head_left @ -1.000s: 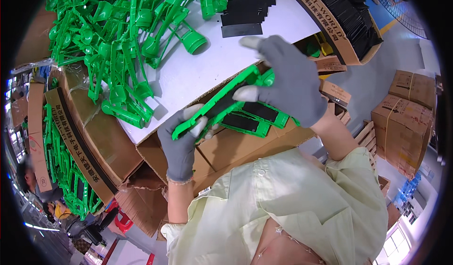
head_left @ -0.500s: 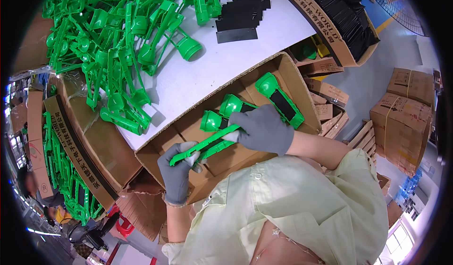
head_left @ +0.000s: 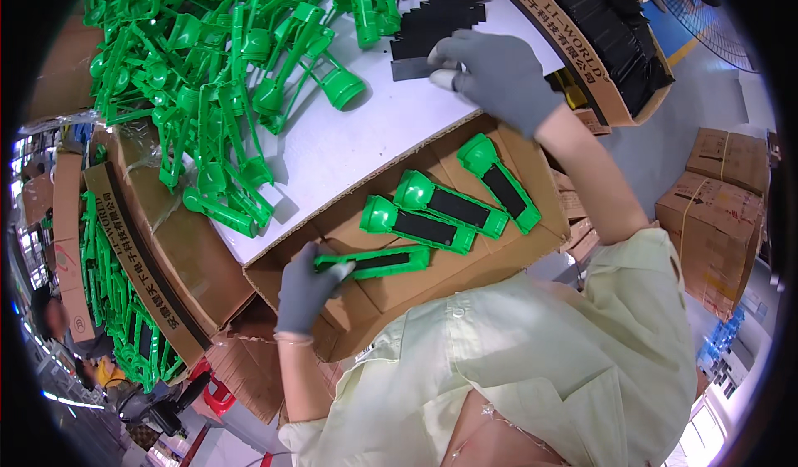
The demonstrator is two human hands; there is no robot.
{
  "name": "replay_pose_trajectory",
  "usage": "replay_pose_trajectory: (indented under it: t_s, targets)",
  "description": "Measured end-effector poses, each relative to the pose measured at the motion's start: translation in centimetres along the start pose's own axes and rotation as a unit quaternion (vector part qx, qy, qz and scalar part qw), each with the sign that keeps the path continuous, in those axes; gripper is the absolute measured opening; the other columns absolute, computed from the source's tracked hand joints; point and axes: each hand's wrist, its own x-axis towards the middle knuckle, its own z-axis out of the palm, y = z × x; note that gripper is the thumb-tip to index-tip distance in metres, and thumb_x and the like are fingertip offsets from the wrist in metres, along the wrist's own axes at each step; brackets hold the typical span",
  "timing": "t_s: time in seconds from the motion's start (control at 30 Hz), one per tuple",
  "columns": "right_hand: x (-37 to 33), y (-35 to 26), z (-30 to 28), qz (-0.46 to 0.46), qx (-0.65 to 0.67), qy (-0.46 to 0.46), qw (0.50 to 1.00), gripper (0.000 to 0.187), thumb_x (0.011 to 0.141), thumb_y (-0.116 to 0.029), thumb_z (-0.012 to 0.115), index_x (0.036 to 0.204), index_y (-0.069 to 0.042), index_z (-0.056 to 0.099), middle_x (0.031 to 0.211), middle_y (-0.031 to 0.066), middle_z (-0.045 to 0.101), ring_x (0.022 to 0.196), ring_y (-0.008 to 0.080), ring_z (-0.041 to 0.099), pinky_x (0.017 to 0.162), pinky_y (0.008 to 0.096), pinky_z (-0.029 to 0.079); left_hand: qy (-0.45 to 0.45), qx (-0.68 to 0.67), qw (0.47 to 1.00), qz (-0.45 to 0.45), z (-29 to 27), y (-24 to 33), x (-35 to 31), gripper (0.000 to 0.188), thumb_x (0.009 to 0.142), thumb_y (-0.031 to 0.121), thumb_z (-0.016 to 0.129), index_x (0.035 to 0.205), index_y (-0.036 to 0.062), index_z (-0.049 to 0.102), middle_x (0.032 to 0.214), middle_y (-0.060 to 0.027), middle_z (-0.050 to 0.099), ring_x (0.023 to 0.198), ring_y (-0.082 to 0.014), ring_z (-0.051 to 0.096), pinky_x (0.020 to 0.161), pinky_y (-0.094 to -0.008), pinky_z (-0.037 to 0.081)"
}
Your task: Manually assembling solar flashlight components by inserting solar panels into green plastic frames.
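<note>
Three strip-fitted parts (head_left: pixel 457 208) lie boxed; left hand (head_left: pixel 306 292) holds a fourth (head_left: pixel 384 261); right hand (head_left: pixel 503 72) at strips (head_left: pixel 436 19), grip unclear; green heap (head_left: pixel 212 93) remains.

Overall lighting is running bright and fairly even. White desk (head_left: pixel 378 122) is bouncing light back; soft grey shadows are falling beside the pile of green plastic parts (head_left: pixel 256 44). Small highlights are gleaming on rounded heads of the green flashlight casings (head_left: pixel 413 189) in the cardboard box (head_left: pixel 399 296), whose interior is looking darker than the desk. Window (head_left: pixel 698 435) is blowing out white, lower right; tube lights (head_left: pixel 71 400) are glowing, lower left. Right hand (head_left: pixel 490 76) is showing slight softness. Fisheye is bending straight edges, blackening corners, softening rim detail.
</note>
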Motion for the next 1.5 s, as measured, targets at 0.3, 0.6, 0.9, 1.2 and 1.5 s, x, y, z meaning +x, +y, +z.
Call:
replay_pose_trajectory:
  t_s: [0.3,0.6,0.9,1.2,1.5]
  targets:
    - [2.0,1.6,2.2,0.033,-0.187,-0.061,0.98,0.029,0.07,-0.029,0.072,0.09,-0.011,0.063,0.088,0.007,0.061,0.084,0.026,0.062,0.07,0.0386,0.05,0.318,0.479,0.761,0.3,-4.2,11.0,3.5,0.03,0.075,0.017,0.065,0.104,0.0128,0.059,0.091,-0.0105,0.064,0.088,-0.0319,0.061,0.07,-0.0377,0.051]
    - [1.4,1.3,0.7,0.079,0.005,-0.13,0.988,0.026,0.073,-0.027,0.071,0.084,-0.008,0.057,0.076,0.0051,0.062,0.075,0.026,0.061,0.069,0.0353,0.048,0.301,0.641,0.542,0.452,-8.9,13.8,13.7,0.046,0.07,0.003,0.059,0.116,0.0056,0.053,0.121,-0.0121,0.053,0.124,-0.0327,0.041,0.102,-0.0421,0.035]
    - [-1.6,-1.5,-2.4,0.133,0.444,0.004,0.886,0.016,0.087,-0.019,0.06,0.091,-0.006,0.05,0.065,0.0028,0.06,0.055,0.0048,0.053,0.048,0.0195,0.04,0.311,0.101,0.765,0.555,-7.1,11.0,7.5,0.04,0.086,0.021,0.058,0.119,-0.0008,0.05,0.113,-0.0168,0.057,0.096,-0.0281,0.061,0.078,-0.0352,0.052]
    - [-5.1,-7.4,-4.9,0.12,0.515,-0.086,0.845,0.017,0.085,-0.012,0.062,0.097,0.0,0.059,0.067,0.001,0.059,0.056,0.0035,0.053,0.048,0.0173,0.039,0.014,-0.333,0.891,0.31,2.1,8.3,0.4,0.031,0.089,0.001,0.049,0.118,-0.0091,0.052,0.105,-0.0203,0.061,0.089,-0.0325,0.066,0.068,-0.033,0.059]
    - [-6.6,-7.4,-3.2,0.043,0.33,-0.024,0.943,0.02,0.085,-0.015,0.063,0.1,-0.002,0.06,0.065,0.0041,0.061,0.055,0.0038,0.054,0.05,0.0218,0.042,-0.048,-0.379,0.9,0.208,3.4,8.4,0.2,0.027,0.088,-0.003,0.053,0.114,-0.0098,0.055,0.094,-0.0173,0.064,0.082,-0.0295,0.068,0.065,-0.033,0.06]
